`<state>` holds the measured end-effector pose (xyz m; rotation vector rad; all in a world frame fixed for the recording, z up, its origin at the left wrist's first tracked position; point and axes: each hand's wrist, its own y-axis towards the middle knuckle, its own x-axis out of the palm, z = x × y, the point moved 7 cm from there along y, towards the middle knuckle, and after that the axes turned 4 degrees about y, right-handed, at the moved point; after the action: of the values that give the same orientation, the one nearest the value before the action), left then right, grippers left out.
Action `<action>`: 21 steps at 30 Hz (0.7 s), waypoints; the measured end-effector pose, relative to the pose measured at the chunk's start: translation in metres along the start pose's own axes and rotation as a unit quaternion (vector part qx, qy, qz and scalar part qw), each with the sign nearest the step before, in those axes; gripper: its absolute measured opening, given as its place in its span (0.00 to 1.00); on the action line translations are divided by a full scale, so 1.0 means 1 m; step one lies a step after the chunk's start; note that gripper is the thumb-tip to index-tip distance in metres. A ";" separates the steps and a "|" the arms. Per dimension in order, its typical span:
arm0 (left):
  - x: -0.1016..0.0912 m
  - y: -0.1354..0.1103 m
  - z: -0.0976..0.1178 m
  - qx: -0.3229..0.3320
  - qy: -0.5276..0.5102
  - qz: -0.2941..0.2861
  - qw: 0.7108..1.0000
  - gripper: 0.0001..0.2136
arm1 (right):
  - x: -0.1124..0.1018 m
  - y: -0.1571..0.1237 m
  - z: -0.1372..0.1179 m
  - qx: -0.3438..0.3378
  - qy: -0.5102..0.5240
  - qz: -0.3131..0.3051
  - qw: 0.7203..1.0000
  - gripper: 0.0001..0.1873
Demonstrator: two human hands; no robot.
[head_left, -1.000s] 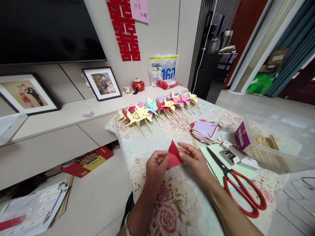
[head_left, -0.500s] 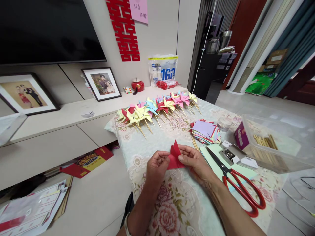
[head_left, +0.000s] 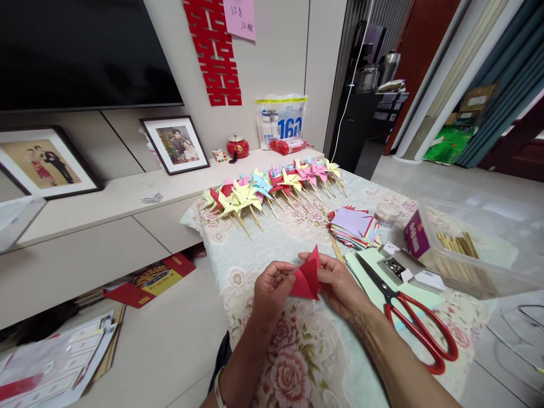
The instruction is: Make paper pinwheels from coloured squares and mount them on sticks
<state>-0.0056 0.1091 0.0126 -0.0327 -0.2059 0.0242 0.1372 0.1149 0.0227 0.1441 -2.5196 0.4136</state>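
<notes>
Fingers (head_left: 284, 267) of the left hand (head_left: 268, 292) are pinching the left edge of the red paper (head_left: 305, 282), thumb against forefinger. Fingers of the right hand (head_left: 340, 286) are holding the right edge, with the thumb pressing from the near side and one finger reaching out behind; how firmly they are gripping, I cannot tell. Between the two hands, this paper is hanging just above the near part of the cloth-covered counter (head_left: 236, 252). Compared with half a second ago, its raised tip is leaning more to the right hand, and the right side is now standing up as a narrow fold, with the lower corner pointing down. For the work, this is probably meaning that the paper is still being bent into shape; no stick or pin is showing on it.

Just beside the right forearm, the red-handled scissors (head_left: 388, 291) are lying partly over pale green paper (head_left: 359, 259). Beyond them, a small open box (head_left: 398, 273) is holding shiny metal pieces, too small to name surely. Further away, a stack of coloured paper squares (head_left: 352, 222) is waiting near the clear plastic bin (head_left: 429, 262) of wooden sticks (head_left: 457, 245). At the far side, many paper pinwheels (head_left: 246, 198) are resting in a row.
</notes>
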 end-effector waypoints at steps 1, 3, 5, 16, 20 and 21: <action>0.000 0.000 0.000 -0.002 -0.003 -0.001 1.000 0.08 | -0.001 0.000 0.000 0.001 -0.006 0.008 1.000 0.22; 0.001 0.000 -0.001 -0.007 -0.012 0.000 1.000 0.09 | -0.002 0.001 0.001 0.002 -0.015 0.017 1.000 0.24; 0.002 0.001 -0.002 -0.011 -0.024 0.001 1.000 0.09 | -0.003 0.001 0.002 0.002 -0.020 0.022 1.000 0.25; 0.005 -0.002 -0.007 -0.035 -0.030 -0.033 0.998 0.09 | -0.004 0.001 0.003 0.005 -0.039 0.029 0.999 0.28; 0.007 -0.004 0.001 -0.009 -0.026 -0.043 0.999 0.11 | -0.005 0.001 0.002 0.014 -0.012 0.048 0.999 0.27; 0.009 -0.005 0.003 0.002 -0.023 -0.054 0.998 0.12 | -0.006 0.001 0.001 0.013 -0.003 0.054 0.998 0.26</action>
<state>0.0029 0.1044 0.0175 -0.0165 -0.2540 -0.0814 0.1413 0.1159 0.0182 0.0190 -2.5369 0.4907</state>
